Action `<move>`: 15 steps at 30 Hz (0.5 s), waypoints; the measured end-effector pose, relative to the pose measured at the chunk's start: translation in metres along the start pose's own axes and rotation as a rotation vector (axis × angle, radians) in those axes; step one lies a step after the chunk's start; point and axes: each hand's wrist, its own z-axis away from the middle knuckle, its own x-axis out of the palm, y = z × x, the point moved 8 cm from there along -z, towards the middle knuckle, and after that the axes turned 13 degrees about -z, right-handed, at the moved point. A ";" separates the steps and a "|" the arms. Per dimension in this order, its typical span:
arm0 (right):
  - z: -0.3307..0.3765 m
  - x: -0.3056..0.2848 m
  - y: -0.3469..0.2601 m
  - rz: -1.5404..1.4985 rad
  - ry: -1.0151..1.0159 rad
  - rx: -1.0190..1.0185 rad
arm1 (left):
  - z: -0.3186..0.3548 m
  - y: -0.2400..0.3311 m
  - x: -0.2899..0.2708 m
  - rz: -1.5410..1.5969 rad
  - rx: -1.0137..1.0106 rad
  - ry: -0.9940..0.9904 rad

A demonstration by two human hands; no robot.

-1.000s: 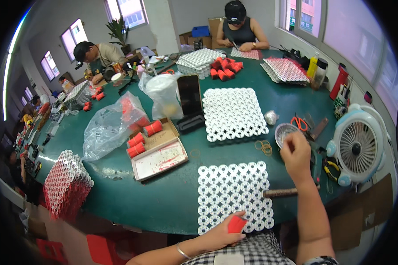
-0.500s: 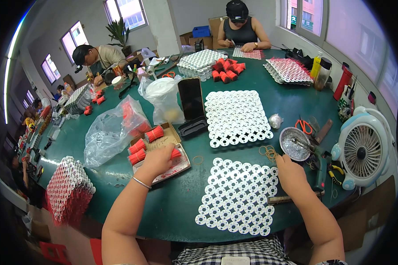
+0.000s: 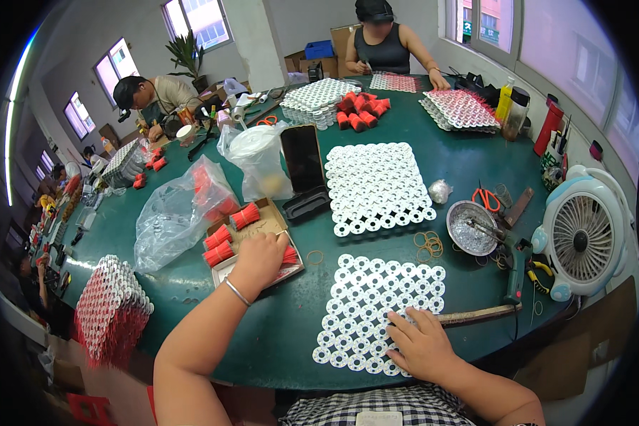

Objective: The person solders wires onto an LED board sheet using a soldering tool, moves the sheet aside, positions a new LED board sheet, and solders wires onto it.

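My left hand [image 3: 260, 260] reaches into a shallow cardboard tray [image 3: 258, 221] and closes over a red bundle [image 3: 289, 255] at its near right corner. Other red bundles [image 3: 219, 245] lie in the tray. My right hand [image 3: 420, 343] rests flat, fingers spread, on the near right corner of a white mat of round rings [image 3: 382, 311] in front of me. A second white ring mat [image 3: 376, 186] lies farther back on the green table [image 3: 277, 334].
A phone [image 3: 302, 157] leans on a stand. Plastic bags [image 3: 179, 207] lie left of the tray. A metal bowl [image 3: 470, 227], drill [image 3: 512, 268], scissors [image 3: 484, 199], rubber bands [image 3: 429, 246] and a fan [image 3: 582, 234] sit right. A red-and-white stack [image 3: 111, 312] stands near left. Other people work across the table.
My left hand went from the near table edge out to the tray and onto a red bundle. My right hand came down from beside the metal bowl onto the near mat.
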 end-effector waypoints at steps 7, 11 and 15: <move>0.003 -0.001 -0.001 -0.020 -0.005 -0.036 | -0.010 -0.002 0.007 -0.062 0.153 -0.383; 0.008 -0.002 -0.002 -0.026 -0.033 -0.088 | -0.007 -0.009 0.009 0.076 0.193 -0.597; 0.012 -0.002 -0.002 -0.058 -0.091 -0.135 | 0.001 -0.017 0.004 0.129 0.183 -0.611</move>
